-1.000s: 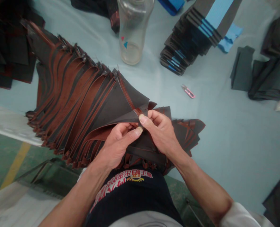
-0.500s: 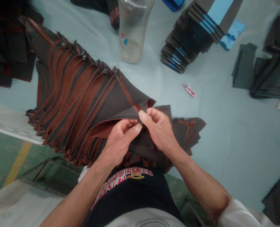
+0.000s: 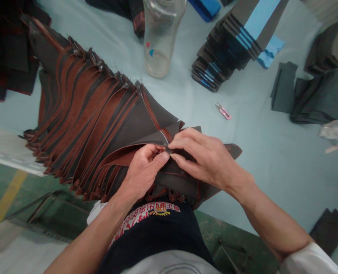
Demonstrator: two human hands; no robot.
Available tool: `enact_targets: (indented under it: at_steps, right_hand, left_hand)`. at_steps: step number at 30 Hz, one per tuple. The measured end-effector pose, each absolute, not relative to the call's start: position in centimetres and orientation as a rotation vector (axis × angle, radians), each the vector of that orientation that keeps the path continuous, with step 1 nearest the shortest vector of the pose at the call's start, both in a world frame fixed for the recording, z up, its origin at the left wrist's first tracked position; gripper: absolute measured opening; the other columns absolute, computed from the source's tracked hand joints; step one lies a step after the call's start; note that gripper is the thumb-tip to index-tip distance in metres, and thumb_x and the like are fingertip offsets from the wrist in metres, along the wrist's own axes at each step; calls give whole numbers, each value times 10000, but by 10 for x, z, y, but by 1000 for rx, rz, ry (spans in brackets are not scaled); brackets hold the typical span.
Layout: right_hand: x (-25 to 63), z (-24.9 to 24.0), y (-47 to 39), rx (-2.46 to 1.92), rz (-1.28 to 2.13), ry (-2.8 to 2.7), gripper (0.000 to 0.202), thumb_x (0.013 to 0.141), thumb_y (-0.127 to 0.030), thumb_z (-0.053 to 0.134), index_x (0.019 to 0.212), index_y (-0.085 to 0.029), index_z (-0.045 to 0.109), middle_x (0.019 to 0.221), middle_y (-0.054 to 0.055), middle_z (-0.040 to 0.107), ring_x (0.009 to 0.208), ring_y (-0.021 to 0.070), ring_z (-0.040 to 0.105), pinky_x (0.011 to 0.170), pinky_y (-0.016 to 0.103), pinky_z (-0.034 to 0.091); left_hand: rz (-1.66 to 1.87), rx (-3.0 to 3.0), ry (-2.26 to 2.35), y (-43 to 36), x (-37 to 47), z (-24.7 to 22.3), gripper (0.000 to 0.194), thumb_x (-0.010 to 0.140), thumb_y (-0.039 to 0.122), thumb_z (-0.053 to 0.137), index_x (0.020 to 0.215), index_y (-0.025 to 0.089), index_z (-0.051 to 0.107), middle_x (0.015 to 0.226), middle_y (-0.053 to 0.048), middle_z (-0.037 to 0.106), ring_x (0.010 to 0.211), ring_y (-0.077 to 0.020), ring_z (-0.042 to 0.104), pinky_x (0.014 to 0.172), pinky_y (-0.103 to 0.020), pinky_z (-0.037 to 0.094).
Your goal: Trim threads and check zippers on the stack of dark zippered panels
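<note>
A long row of dark grey fabric pieces with brown undersides and brown trim [image 3: 85, 99] lies across the table's near edge, folded against one another. My left hand [image 3: 146, 165] pinches the edge of one grey fabric piece [image 3: 146, 127] between thumb and fingers. Just right of it, my right hand [image 3: 205, 158] has thumb and forefinger closed at the same edge, by a brown strip with a pale line [image 3: 165, 134]. A small dark bit shows between the fingertips; I cannot make out what it is.
Pink-handled thread snips [image 3: 223, 111] lie right of the fabric row. Beyond stands a clear glass bottle [image 3: 160, 45]. Stacks of dark pieces with blue bands [image 3: 228, 45] are at the back, with further grey pieces [image 3: 319, 95] at the right and dark pieces [image 3: 10, 49] at the left.
My right hand has turned over and shifted right, its back now upward and its thumb off the brown strip. My left hand keeps its pinch. The view has shifted slightly.
</note>
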State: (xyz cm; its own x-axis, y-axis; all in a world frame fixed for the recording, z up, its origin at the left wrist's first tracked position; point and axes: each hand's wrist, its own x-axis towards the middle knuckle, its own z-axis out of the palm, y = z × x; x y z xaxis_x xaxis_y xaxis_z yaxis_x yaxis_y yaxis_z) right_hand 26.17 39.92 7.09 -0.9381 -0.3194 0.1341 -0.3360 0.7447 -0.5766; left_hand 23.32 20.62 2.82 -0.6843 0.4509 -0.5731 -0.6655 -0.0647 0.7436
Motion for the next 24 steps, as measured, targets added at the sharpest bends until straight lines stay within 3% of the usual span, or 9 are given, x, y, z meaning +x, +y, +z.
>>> enact_targets:
  at_steps: [4, 10, 13, 17, 24]
  right_hand:
    - [261, 76, 400, 636, 741, -2983, 175, 1060, -224, 544, 1087, -176, 710, 1065, 91, 766, 886, 188, 734, 697, 294, 563]
    - [266, 77, 389, 454, 702, -3037, 198, 1045, -194, 524, 1011, -154, 715, 995, 83, 787, 851, 192, 752, 662, 298, 534]
    - [266, 77, 383, 152, 896, -3034, 147, 954, -139, 565, 912, -170, 703, 865, 41, 760, 769, 170, 722, 664, 289, 514]
    - [261, 74, 383, -191, 1402, -2975, 134, 874, -140, 596, 767, -190, 659, 688, -20, 692, 615, 111, 638, 596, 247, 476]
    - [258, 58, 386, -528, 2030, -2659, 67, 862, -258, 659, 869, -195, 680, 738, -15, 709, 642, 112, 643, 588, 241, 502]
  left_hand:
    - [1801, -246, 1459, 203, 232, 27, 341, 729, 345, 872, 967, 159, 714, 872, -16, 770, 778, -156, 663, 712, -243, 535]
    - [1634, -45, 1856, 208, 230, 36, 199, 848, 359, 698, 902, 167, 715, 894, -27, 764, 807, -173, 654, 760, -284, 497]
    - [1597, -25, 1946, 215, 232, 41, 179, 863, 349, 642, 858, 179, 701, 855, -15, 745, 795, -176, 651, 755, -292, 488]
    - [1581, -68, 1912, 217, 235, 40, 209, 849, 380, 647, 834, 178, 699, 812, -14, 734, 755, -175, 640, 722, -292, 487]
    - [1564, 17, 1727, 202, 229, 32, 295, 863, 424, 699, 936, 147, 767, 883, -46, 779, 790, -180, 664, 744, -284, 515]
